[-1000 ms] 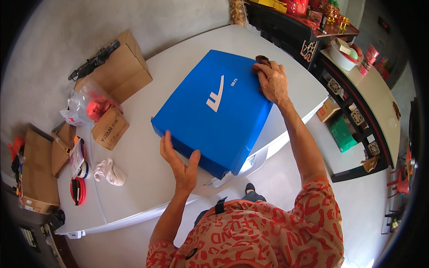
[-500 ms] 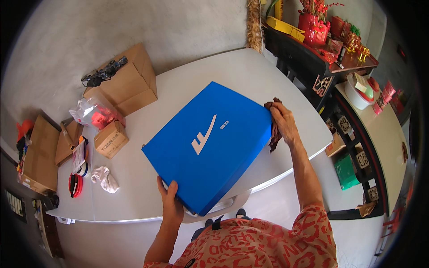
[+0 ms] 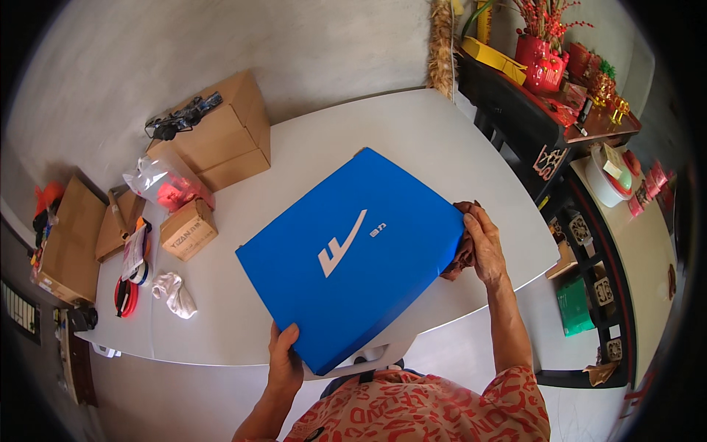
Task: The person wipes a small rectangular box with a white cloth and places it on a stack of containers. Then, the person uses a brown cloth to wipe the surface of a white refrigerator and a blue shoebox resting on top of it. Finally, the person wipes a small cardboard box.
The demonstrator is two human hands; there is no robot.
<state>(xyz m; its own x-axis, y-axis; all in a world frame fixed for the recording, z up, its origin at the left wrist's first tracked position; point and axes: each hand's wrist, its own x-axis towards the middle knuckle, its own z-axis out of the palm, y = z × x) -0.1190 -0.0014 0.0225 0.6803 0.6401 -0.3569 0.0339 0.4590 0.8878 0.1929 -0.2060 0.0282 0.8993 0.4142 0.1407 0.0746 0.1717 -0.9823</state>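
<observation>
A blue shoebox (image 3: 346,295) with a white mark on its lid is held tilted above the white table, near its front edge. My left hand (image 3: 285,361) grips its near left corner, thumb on the lid and the other fingers mostly hidden beneath. At the right corner my right hand (image 3: 484,247) closes on a crumpled brown cloth (image 3: 462,259), which is pressed against the box's side. Part of the cloth is hidden behind that hand and the box.
On the white table (image 3: 398,118) stand a large carton (image 3: 228,140) with a dark toy car (image 3: 184,116) on top, a clear bag (image 3: 173,188), a small carton (image 3: 189,230) and a white cloth (image 3: 174,295). A dark cabinet (image 3: 508,103) holds red decorations at the right.
My right hand and the cloth have shifted from the box's corner down along its side. The box has turned slightly in my hands, and the whole view has shifted a little.
</observation>
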